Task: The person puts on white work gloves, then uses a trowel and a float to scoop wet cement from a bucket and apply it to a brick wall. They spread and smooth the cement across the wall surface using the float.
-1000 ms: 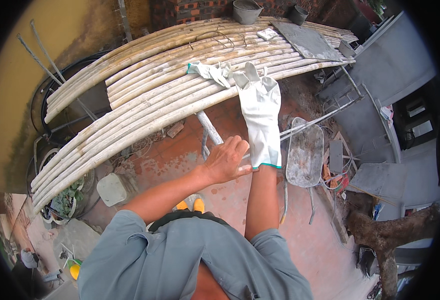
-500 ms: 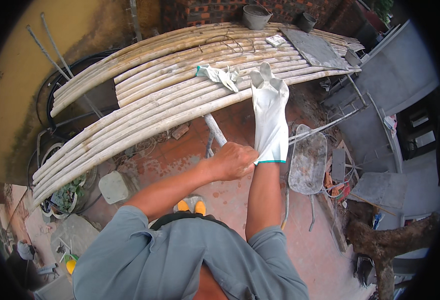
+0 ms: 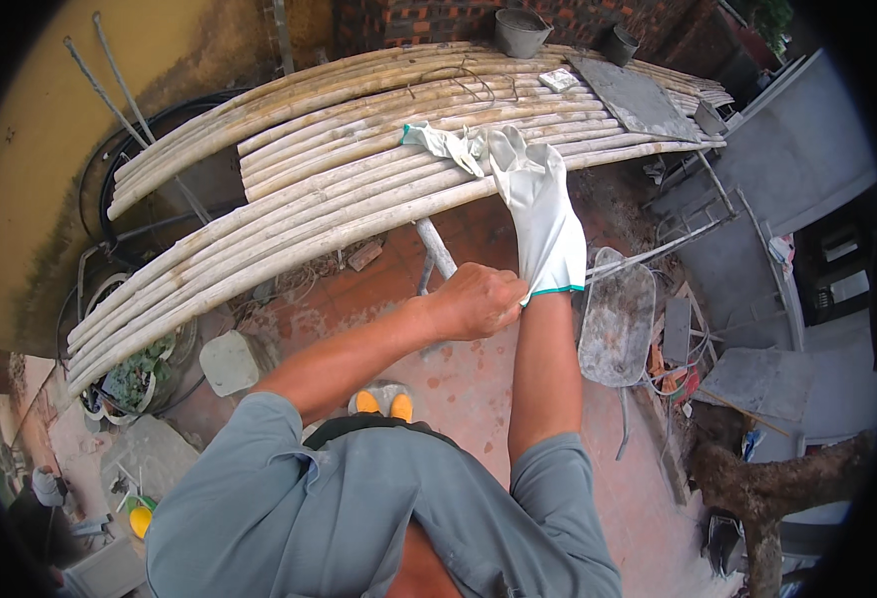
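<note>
A white work glove [image 3: 548,234] with a green-edged cuff covers my right hand [image 3: 533,189], and its cuff sits round the wrist. The glove's finger parts spread loosely at the far end and look partly crumpled; the fingers inside are covered. My left hand [image 3: 483,302] is closed, pinching the cuff's edge on its left side. Another white glove [image 3: 445,145], also green at the cuff, lies on the bamboo poles [image 3: 289,234], just left of the gloved fingers.
Buckets [image 3: 520,35] and a flat grey board [image 3: 638,95] rest at the far end of the poles. A dirty wheelbarrow [image 3: 618,329] stands to the right, beside bricks and cables. At left are a pale stool [image 3: 229,363] and a potted plant [image 3: 134,384]. A tree trunk [image 3: 772,488] rises at lower right.
The gloved right hand has tilted leftward at the fingertips, closer to the glove on the poles. My left hand keeps its pinch on the cuff, which has shifted slightly up and right.
</note>
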Available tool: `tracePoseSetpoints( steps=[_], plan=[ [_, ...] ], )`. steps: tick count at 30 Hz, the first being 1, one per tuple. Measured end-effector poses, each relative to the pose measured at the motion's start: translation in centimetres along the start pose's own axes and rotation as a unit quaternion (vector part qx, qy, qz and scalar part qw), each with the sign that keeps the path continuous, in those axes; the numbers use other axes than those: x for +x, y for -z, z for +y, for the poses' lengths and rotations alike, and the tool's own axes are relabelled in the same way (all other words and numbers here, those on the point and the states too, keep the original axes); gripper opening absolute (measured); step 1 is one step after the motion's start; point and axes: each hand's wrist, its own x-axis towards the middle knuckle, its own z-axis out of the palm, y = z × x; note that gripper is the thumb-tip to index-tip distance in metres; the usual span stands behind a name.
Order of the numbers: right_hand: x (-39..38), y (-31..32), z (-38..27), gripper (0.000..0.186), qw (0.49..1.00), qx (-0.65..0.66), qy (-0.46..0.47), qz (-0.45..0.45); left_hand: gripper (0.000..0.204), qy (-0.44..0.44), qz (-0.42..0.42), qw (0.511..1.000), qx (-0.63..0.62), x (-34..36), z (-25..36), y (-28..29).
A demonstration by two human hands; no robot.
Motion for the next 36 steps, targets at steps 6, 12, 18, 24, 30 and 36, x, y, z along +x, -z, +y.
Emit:
tracePoseSetpoints(
  steps=[6,12,18,24,30,36],
  plan=[
    [0.9,-0.9,-1.5,0.043,0.941,-0.276,0.124,0.151,0.014,-0.010,0.023,1.000,0.017,0.0,-0.1,-0.3],
    [3.4,-0.4,-3.0,0.056,0.992,0.052,-0.044,0.108,0.015,-0.014,0.014,0.999,0.033,1.2,0.1,0.3],
    [4.3,0.3,-3.3,0.051,0.929,0.351,-0.119,0.002,0.014,-0.020,0.016,0.999,0.028,1.9,-0.3,-0.1],
    [2.2,-1.6,-3.4,0.054,0.956,-0.281,0.074,0.031,0.016,0.013,0.066,0.998,-0.002,1.8,0.9,1.1],
    [0.3,-2.3,-2.6,0.074,0.692,-0.667,0.192,0.200,0.049,0.035,0.148,0.984,0.094,2.9,3.3,3.0],
    [-0.7,-1.6,-2.6,0.084,0.575,-0.765,0.196,0.215,0.035,0.003,-0.030,0.991,0.127,4.9,0.9,3.3]
  ],
)
